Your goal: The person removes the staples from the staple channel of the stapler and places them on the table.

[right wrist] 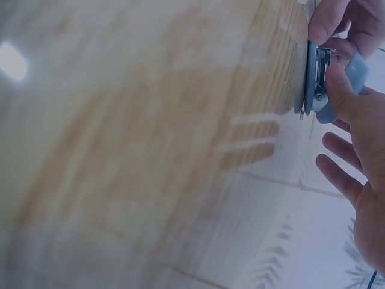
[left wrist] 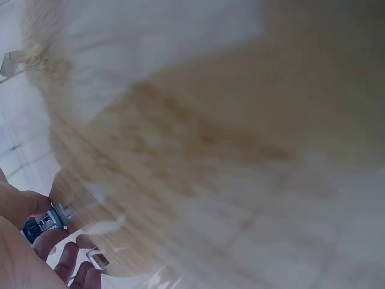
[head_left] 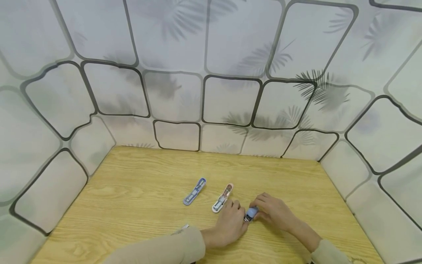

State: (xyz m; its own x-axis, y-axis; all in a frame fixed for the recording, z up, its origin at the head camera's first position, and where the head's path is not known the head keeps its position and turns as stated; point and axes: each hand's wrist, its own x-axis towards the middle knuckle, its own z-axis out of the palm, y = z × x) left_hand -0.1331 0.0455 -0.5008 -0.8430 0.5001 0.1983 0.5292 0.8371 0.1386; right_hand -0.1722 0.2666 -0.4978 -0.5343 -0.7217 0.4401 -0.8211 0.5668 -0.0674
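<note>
A small light-blue stapler (head_left: 252,212) is held between both hands just above the wooden table. My left hand (head_left: 230,223) pinches its front end with thumb and fingers. At the other end my right hand (head_left: 274,212) grips the blue cover, thumb on its side. In the right wrist view the stapler (right wrist: 319,81) has its cover raised from the base, with a metal channel and a rivet showing. Right beside the left knuckles lies a white and pink stapler (head_left: 217,206), opened out flat. Farther left is a blue one (head_left: 194,191), also spread open.
A further small item with a pale tip (head_left: 185,227) is partly hidden behind the left sleeve (head_left: 165,245). The wood-grain table (head_left: 132,190) is enclosed at the back and sides by patterned curtain walls (head_left: 178,95).
</note>
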